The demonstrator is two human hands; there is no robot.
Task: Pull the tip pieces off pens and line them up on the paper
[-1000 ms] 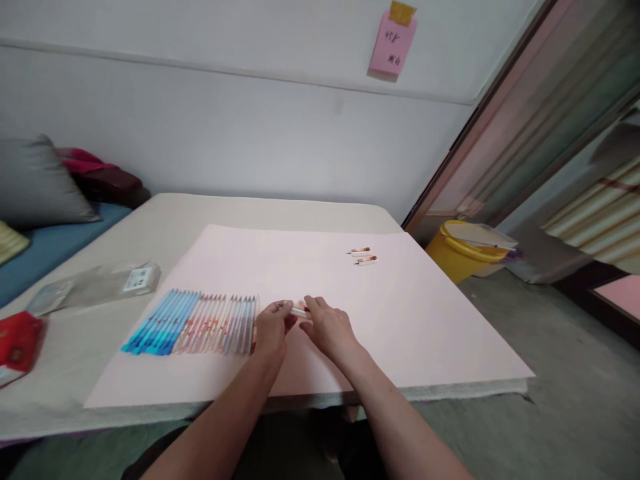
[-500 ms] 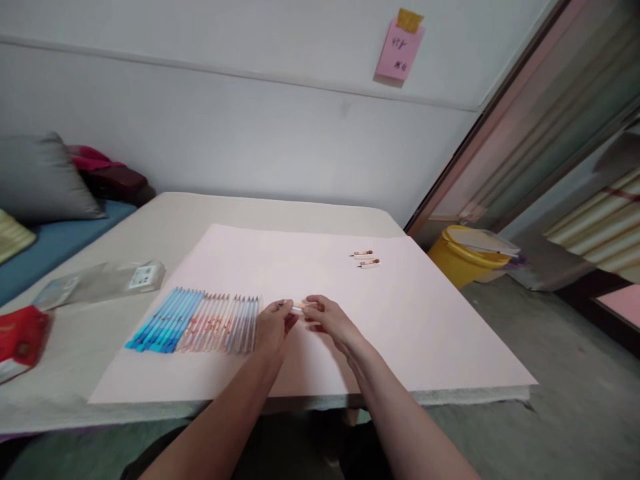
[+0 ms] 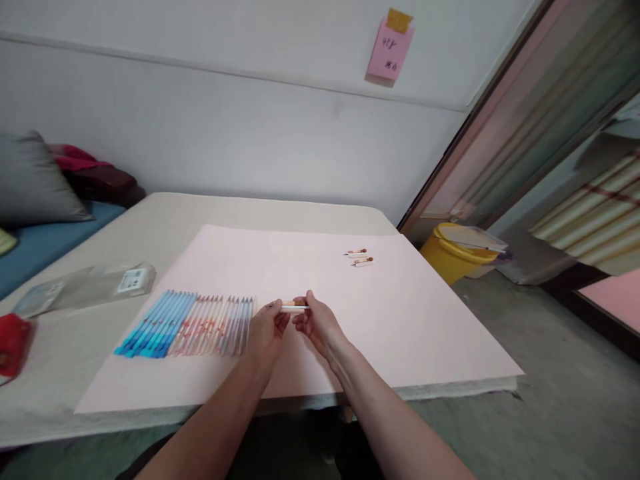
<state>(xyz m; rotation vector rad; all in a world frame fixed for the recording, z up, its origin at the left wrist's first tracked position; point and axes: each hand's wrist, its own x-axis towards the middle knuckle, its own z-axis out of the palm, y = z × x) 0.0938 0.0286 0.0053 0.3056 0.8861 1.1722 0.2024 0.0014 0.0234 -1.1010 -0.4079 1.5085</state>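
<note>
Just above the pink sheet (image 3: 400, 333), my left hand (image 3: 267, 327) and my right hand (image 3: 317, 325) pinch opposite ends of a slim pale pen (image 3: 294, 308). It lies roughly level, and an orange-toned part shows on its barrel. Fingers cover both of its ends. Left of my hands is a neat row of pens: blue ones (image 3: 159, 323), pinkish ones (image 3: 200, 325) and whitish-grey ones (image 3: 238, 327), tips pointing away from me. Two short pens with dark tips and brown ends, a farther one (image 3: 356, 253) and a nearer one (image 3: 363, 261), rest toward the back right.
Clear plastic packaging (image 3: 95, 283) and a red packet (image 3: 14, 343) lie at the table's left. A yellow bin (image 3: 450, 257) stands on the floor beyond the right edge. Behind the table is a white wall (image 3: 225, 133) with a taped pink note (image 3: 390, 50).
More of the pen's barrel now shows between my hands, and my right fingers have shifted along it. The view has turned slightly right. The row and the two short pens stay put.
</note>
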